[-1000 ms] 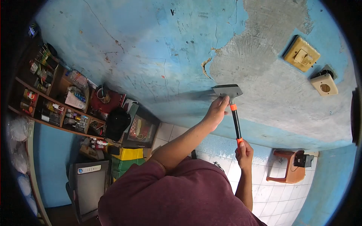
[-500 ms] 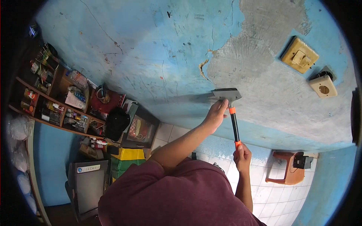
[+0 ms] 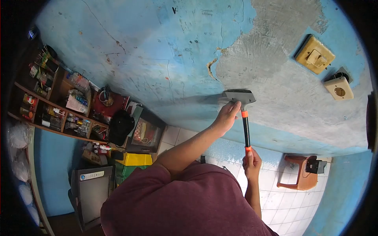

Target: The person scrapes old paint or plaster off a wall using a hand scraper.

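Note:
A wide-bladed scraper (image 3: 246, 128) with a black and orange handle is held up against the wall, its grey metal head near the border between blue paint and bare grey plaster. My left hand (image 3: 228, 117) pinches the head from the left, the thumb on its face and the other fingers partly hidden. Lower down, my right hand (image 3: 251, 160) is closed round the end of the handle. The wall (image 3: 271, 63) has cracks and a chipped gap just above the blade.
At the right of the wall are a yellowed switch (image 3: 315, 54) and a loose socket (image 3: 339, 89). A brown plastic chair (image 3: 305, 177) is on the tiled floor (image 3: 275, 202). Along the left are a shelf (image 3: 55, 104) with small items, a black cap (image 3: 121, 128) and a monitor (image 3: 94, 196).
The scraper's head has shifted slightly right and up along the wall, and my left hand has moved with it. Both hands keep their hold.

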### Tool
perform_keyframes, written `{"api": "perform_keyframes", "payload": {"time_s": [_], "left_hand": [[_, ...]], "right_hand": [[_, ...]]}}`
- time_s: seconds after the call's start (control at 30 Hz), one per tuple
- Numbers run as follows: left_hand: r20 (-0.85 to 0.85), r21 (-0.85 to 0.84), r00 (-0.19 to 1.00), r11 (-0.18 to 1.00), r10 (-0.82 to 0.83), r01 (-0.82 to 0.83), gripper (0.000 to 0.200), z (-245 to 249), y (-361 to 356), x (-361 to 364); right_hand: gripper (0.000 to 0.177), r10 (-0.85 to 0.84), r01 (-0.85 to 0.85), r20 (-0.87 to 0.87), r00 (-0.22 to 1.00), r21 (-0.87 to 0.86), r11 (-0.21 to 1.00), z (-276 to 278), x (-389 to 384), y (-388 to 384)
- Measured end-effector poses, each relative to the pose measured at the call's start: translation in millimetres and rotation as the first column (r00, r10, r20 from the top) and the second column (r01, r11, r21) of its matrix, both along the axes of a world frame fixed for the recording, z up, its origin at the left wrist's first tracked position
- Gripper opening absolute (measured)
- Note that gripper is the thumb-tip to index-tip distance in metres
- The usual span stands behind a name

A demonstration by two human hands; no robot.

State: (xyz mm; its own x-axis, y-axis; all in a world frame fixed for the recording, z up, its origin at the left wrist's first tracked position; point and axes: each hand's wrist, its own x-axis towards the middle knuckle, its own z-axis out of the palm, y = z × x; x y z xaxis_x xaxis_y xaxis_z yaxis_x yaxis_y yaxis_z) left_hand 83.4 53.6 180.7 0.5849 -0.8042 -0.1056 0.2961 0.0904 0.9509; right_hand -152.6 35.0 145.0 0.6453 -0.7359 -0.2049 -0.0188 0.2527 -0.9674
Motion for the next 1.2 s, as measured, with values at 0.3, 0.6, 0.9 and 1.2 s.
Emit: {"api": "perform_keyframes", "payload": {"time_s": [0.3, 0.6, 0.9, 1.2], "left_hand": [[-0.096, -0.086, 0.994, 0.995, -0.058, 0.05, 0.035, 0.1, 5.8, 6.3], [-0.117, -0.027, 0.993, 1.0, -0.015, 0.012, 0.035, -6.0, 10.1, 7.0], [-0.118, 0.019, 0.993, 1.0, 0.006, -0.004, 0.038, -2.3, 7.4, 1.8], [-0.128, 0.029, 0.991, 0.999, 0.045, -0.042, 0.041, 7.5, 10.2, -0.4]], "right_hand": [[0.039, -0.006, -0.001, -0.078, 0.997, -0.091, 0.996, 5.1, -2.1, -2.0], [0.039, -0.013, 0.011, -0.083, 0.996, -0.019, 1.0, 8.4, 4.9, 10.3], [0.038, 0.014, -0.01, -0.075, 0.997, 0.062, 0.998, 9.2, 8.5, 20.3], [0.041, -0.058, 0.055, -0.058, 0.997, -0.042, 0.998, 0.2, 11.3, 24.9]]}}
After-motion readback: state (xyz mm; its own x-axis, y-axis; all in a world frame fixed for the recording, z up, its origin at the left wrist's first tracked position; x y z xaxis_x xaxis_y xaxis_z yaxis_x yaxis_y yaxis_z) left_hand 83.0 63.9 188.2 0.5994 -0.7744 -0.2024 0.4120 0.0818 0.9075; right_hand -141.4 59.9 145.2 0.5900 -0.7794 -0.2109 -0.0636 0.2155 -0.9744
